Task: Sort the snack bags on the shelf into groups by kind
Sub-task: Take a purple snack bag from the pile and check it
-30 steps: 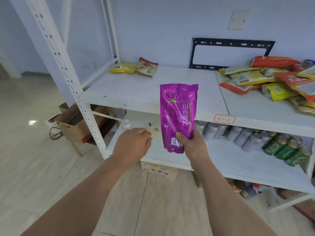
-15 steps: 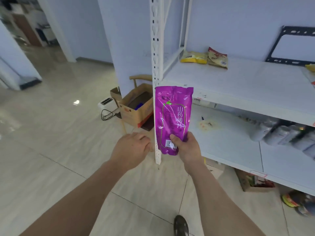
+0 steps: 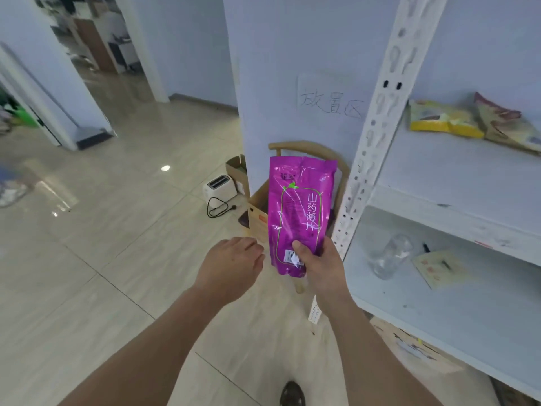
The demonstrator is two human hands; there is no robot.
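Purple snack bag (image 3: 301, 212) is held upright in the air, off the left end of the shelf unit, in front of the perforated white upright (image 3: 377, 136); yellow Chinese print and a barcode face the camera. Right hand (image 3: 320, 266) has it by the bottom edge, thumb across the front near the barcode, fingers behind, so the grip is a pinch on the bag. Left hand (image 3: 234, 266) hovers just beside the bag's lower left corner, knuckles up, fingers loosely bent, holding nothing, not touching. Step in hand looks like carrying this bag to its group. To do it well: no purple bag shows on the upper shelf (image 3: 456, 171), so it probably wants its own bare spot, apart from the yellow snack bag (image 3: 442, 120) and the beige snack bag (image 3: 506, 124) lying just beside each other at the back. Clear the upright on the way in, lay it flat and label up; the low pinch leaves the top floppy (left hand could steady it). Lower shelf (image 3: 468, 315) carries a clear plastic bottle (image 3: 389, 256) on its side, a yellowish card (image 3: 439, 268) and a small dark pen (image 3: 426, 247). Beyond: pale wall with handwritten characters, open cardboard box (image 3: 257, 212) and wooden chair (image 3: 307, 148) partly hidden behind the bag, white toaster (image 3: 219, 187) with its cord on the glossy tiled floor (image 3: 87, 244), doorway at far left.
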